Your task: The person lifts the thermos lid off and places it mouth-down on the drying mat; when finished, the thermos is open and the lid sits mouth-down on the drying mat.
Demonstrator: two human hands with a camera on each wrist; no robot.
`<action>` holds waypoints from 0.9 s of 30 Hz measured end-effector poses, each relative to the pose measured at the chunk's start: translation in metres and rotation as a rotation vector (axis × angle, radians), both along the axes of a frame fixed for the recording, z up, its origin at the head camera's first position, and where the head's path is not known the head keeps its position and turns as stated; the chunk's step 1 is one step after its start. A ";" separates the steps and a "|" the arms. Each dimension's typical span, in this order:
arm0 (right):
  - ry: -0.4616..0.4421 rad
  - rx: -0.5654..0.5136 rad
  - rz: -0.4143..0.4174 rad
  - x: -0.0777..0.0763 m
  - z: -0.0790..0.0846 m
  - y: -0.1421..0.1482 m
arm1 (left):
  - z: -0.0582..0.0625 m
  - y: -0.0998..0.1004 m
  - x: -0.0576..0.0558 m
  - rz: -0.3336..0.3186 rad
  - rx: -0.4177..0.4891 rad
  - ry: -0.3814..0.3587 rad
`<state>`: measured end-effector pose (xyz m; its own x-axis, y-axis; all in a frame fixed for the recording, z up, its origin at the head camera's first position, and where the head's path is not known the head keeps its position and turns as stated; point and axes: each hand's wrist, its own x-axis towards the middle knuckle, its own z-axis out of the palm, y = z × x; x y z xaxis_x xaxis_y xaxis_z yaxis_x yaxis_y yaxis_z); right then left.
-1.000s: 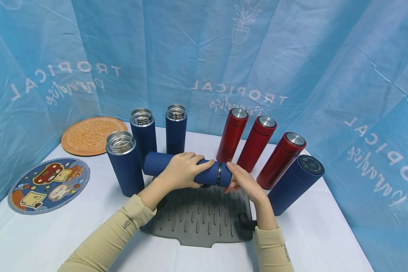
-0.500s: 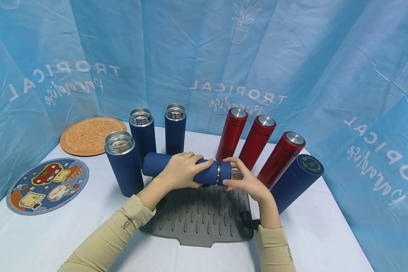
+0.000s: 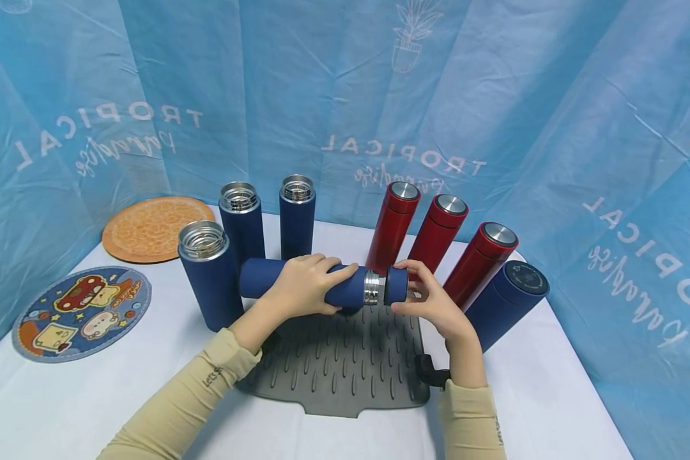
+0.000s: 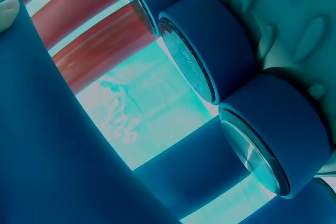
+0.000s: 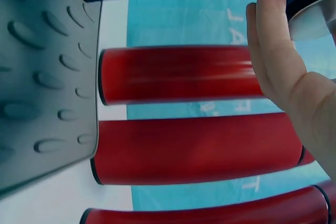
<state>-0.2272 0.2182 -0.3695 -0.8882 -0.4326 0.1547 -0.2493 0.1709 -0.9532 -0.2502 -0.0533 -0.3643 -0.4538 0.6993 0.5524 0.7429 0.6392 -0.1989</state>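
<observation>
Coaxial alignment seemed advisable: the left hand (image 3: 307, 285) gripped the navy steel-necked cylindrical bottle (image 3: 260, 276) (roughly level) above the grey ridged mat (image 3: 333, 378); the right hand (image 3: 431, 299) pinched the round navy cap (image 3: 397, 285) at 3 o'clock.

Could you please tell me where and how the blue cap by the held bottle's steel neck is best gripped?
I would pinch the blue cap by its round side wall, fingers and thumb opposed, coming from the person's right. It is short and cylindrical; its left end faces the steel neck of the blue bottle, so the right hand best approaches its outer end.
</observation>
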 end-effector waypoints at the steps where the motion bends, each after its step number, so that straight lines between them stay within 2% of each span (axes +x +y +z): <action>1: 0.004 -0.006 -0.014 0.000 0.000 0.002 | 0.000 0.000 0.000 -0.001 0.009 -0.002; 6: 0.005 0.016 -0.102 -0.001 -0.001 0.007 | 0.003 -0.001 -0.001 0.000 0.086 -0.023; 10: 0.006 0.098 -0.141 -0.002 -0.002 0.007 | 0.007 -0.001 0.000 0.021 0.170 -0.048; 13: 0.006 0.158 -0.160 -0.003 -0.003 0.006 | 0.010 -0.002 0.000 0.051 0.244 -0.094; 18: -0.005 0.195 -0.182 -0.003 -0.003 0.004 | 0.018 -0.004 0.002 0.108 0.418 -0.245; 21: -0.020 0.196 -0.180 -0.002 -0.002 0.003 | 0.022 -0.006 0.002 0.127 0.553 -0.333; 27: -0.022 0.192 -0.165 -0.003 -0.003 0.003 | 0.031 -0.010 0.001 0.080 0.838 -0.563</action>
<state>-0.2298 0.2212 -0.3729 -0.9514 -0.3014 0.0636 -0.1826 0.3857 -0.9043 -0.2497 -0.0629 -0.3335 -0.8281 0.1400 0.5428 0.5391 0.4641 0.7028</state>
